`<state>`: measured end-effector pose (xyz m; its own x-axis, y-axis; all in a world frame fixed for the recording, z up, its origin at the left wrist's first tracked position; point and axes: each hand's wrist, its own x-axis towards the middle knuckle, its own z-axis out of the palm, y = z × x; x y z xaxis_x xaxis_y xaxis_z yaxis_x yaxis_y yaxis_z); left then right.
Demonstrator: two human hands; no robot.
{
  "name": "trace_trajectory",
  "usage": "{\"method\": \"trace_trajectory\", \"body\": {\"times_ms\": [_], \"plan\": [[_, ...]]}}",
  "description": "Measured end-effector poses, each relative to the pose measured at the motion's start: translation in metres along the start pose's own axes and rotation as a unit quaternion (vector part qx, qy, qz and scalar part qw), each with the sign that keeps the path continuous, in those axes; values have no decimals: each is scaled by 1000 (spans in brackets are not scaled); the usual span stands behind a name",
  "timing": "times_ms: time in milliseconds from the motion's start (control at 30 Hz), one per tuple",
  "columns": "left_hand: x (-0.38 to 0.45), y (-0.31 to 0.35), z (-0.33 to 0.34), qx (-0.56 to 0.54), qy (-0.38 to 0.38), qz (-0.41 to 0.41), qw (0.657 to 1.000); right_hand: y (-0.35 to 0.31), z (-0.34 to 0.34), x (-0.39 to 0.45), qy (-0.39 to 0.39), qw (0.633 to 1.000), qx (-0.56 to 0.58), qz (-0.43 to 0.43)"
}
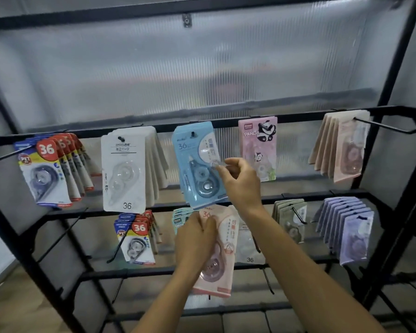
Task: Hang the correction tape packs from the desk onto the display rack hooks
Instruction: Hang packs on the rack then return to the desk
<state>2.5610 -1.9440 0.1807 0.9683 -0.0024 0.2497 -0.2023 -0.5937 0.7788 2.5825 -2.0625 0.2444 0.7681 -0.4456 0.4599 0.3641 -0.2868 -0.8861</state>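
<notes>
A black display rack is hung with rows of packs. At its middle, a blue correction tape pack on a hook is pinched by the right hand. Below it, a pink pack is gripped by the left hand.

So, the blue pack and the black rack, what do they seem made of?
The blue pack looks like matte printed card with a clear plastic blister: highlights glint over the dispenser. The right hand pinches it by that blister. The black rack looks like painted metal, judging by its thin, straight bars, though coated plastic cannot be excluded.
</notes>
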Motion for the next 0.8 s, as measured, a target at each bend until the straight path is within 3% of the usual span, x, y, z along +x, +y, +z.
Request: {"method": "trace_trajectory", "body": {"times_ms": [467,800], "plan": [[-30,84,77,-123,-64,13,990,29,-119,1,12,994,-108,0],[-32,147,108,-224,-40,131,965,12,-186,0,67,994,-77,-29]]}}
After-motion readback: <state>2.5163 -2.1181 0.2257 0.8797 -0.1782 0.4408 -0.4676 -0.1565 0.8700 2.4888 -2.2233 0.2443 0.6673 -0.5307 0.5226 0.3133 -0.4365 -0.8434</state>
